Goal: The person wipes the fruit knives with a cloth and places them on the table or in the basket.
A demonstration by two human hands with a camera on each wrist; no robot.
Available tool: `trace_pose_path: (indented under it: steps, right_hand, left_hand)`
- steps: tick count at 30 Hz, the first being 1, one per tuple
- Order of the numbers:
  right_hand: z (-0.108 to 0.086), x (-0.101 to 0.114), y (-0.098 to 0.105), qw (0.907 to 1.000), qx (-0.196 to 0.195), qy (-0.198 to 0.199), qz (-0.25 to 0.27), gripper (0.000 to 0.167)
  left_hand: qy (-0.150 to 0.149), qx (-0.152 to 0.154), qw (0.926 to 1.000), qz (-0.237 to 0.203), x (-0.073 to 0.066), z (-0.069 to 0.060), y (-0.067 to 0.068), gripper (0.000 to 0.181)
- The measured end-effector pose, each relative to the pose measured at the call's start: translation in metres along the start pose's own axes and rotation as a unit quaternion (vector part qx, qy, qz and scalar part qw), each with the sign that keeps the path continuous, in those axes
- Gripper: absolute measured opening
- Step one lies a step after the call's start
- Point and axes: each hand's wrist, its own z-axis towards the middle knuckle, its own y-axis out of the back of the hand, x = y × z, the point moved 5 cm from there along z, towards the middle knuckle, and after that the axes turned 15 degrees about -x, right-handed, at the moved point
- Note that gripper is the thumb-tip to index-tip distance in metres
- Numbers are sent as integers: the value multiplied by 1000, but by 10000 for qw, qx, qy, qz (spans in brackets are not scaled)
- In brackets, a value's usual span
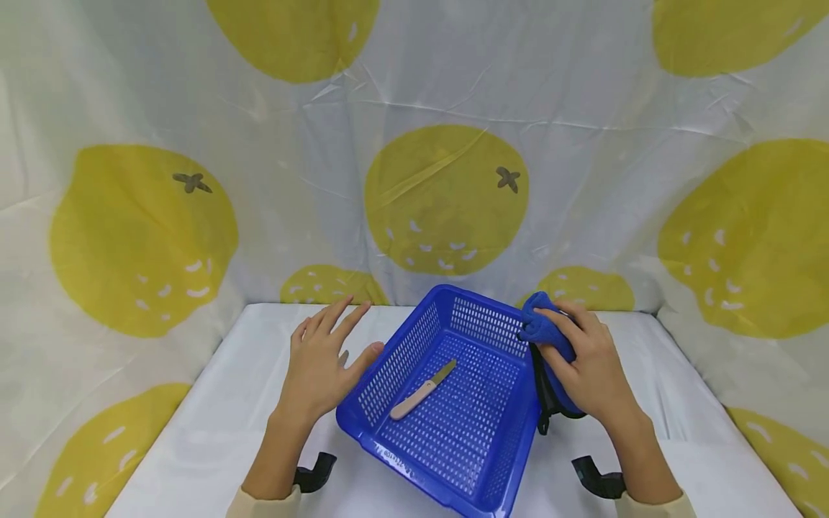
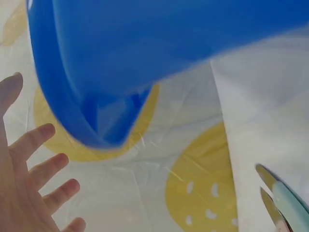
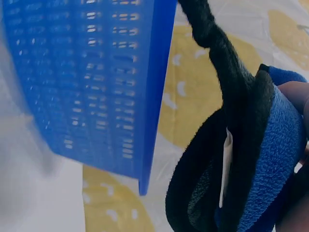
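A blue plastic basket point(image 1: 518, 450) with slotted walls stands at a slant between the hands. Inside it lies a small knife point(image 1: 414, 400) with a pale pinkish handle. My left hand point(image 1: 317, 363) is spread beside the basket's left rim, fingers extended, holding nothing; whether the thumb touches the rim I cannot tell. My right hand point(image 1: 586, 360) grips a bunched blue towel-like cloth point(image 1: 544, 327) with black edging, just outside the basket's right wall. In the right wrist view, a white tag point(image 3: 225, 166) shows on the cloth point(image 3: 275, 159), and black edging hangs in loops.
More knives point(image 2: 285, 203), one with a light green handle, lie on the white table at the lower right of the left wrist view. Behind my left hand a blade tip point(image 1: 344, 357) peeks out. A lemon-print curtain point(image 1: 447, 201) encloses the back and sides.
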Motion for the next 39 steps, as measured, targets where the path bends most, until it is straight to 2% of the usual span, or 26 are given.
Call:
trace_pose_path:
  steps: [11,20,26,30,34,39]
  right_hand:
    - [-5,-25,15,9982,424,26,-421,46]
    - [-16,-42,23,9948,768,-58,-666,44]
    - [-23,-48,25,9931,914,0,-738,43]
    - [-28,-50,24,9915,1026,38,-797,45]
    - [-32,-52,25,9900,1093,11,-896,45]
    - [-33,-54,24,9898,1088,12,-918,44]
  left_hand:
    - [246,-4,9993,279,46,-22,9,54]
    - [209,144,9990,375,76,-38,4,53]
    - [351,351,9975,507,97,-55,-7,50]
    - [219,554,9955,737,103,-65,-15,47]
    - [116,783,9932,853,104,-70,-21,44]
    - [472,1315,9872,776,106,-74,-30,40]
